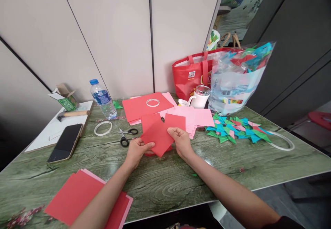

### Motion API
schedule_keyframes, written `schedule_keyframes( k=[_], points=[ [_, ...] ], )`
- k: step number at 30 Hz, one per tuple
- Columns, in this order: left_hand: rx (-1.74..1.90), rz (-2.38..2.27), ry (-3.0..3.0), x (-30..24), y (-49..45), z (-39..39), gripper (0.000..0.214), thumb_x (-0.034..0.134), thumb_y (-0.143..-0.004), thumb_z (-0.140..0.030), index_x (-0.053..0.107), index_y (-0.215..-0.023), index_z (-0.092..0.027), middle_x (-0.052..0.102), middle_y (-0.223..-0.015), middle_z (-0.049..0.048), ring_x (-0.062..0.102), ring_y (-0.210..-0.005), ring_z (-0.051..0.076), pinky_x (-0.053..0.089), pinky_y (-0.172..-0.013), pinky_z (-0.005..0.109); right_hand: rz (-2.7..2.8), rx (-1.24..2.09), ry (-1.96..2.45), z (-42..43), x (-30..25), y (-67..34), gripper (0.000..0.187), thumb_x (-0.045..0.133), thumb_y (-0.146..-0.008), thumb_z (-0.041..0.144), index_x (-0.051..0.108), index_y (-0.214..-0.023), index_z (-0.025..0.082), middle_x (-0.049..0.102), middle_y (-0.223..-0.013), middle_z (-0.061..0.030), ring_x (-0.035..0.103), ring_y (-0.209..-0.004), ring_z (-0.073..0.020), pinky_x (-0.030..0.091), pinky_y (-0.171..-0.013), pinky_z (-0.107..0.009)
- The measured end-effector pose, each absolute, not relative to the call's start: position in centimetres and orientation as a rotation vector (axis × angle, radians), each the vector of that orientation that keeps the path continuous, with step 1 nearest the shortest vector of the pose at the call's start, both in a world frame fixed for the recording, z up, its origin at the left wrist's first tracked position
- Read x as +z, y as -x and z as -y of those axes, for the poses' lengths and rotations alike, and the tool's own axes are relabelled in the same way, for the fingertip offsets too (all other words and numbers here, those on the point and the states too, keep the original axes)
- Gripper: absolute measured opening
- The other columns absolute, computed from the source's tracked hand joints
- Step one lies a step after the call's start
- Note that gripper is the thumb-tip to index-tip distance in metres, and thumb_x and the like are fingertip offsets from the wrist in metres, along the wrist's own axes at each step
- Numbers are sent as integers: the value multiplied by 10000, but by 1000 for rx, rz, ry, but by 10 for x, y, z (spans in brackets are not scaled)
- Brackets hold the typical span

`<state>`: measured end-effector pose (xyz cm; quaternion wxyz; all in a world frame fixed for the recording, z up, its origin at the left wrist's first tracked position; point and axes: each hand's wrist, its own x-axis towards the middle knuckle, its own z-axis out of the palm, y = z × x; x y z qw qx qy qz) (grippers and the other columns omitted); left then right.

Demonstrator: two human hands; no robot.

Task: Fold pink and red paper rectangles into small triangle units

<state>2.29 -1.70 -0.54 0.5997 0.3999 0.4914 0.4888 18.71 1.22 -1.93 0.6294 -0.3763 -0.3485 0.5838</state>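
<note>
Stacked red and pink sheets (74,198) are lying at the near left of the table (165,191), partly covered from view by the left forearm (112,191). Watching remotely from the head view, I am working with both hands closed on red paper (161,139) above the middle of the table: the left hand (137,151) is gripping one side with its thumb on top, while the right hand (182,143) is pinching the other side between thumb and fingers. One corner of this paper is pointing toward me, and two red parts are showing beyond it with a notch between them; I am not managing to tell whether they are one folded piece or several overlapping ones. As for progress, I am judging the work to be partway. Folded pieces (232,129) in green, blue, red and pink are lying heaped at the right, looking finished, and similar colours are filling a plastic bag (229,89) behind them. Much is seemingly waiting: flat red sheets (144,108) and pink slips (204,117) are lying beyond the hands, apparently unfolded, like the near stack. Scissors (124,132) are resting unheld just beyond the left hand.
</note>
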Motion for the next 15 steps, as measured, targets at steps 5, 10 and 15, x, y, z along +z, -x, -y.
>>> schedule_keyframes(
  k=[5,10,15],
  points=[
    [1162,-1084,-982,-3,-19,16,212,715,-615,-312,647,-681,-122,695,-638,28,640,-549,162,546,-576,292,781,1334,861,-16,-19,-193,195,724,-578,324,673,-685,170,687,-660,-10,589,-600,-140,459,-620,-282],
    [1219,-1110,-990,-4,-18,16,233,744,-564,-319,635,-615,-119,681,-598,22,636,-541,172,547,-572,311,771,1368,850,-15,-16,-193,189,733,-574,316,673,-678,169,688,-643,2,585,-580,-127,454,-612,-265],
    [1262,-1102,-984,-5,-19,15,242,755,-543,-310,646,-620,-109,682,-601,25,642,-572,190,550,-594,337,809,1366,840,-15,-15,-192,189,716,-599,327,676,-697,170,689,-648,2,587,-581,-131,443,-598,-262]
  ],
)
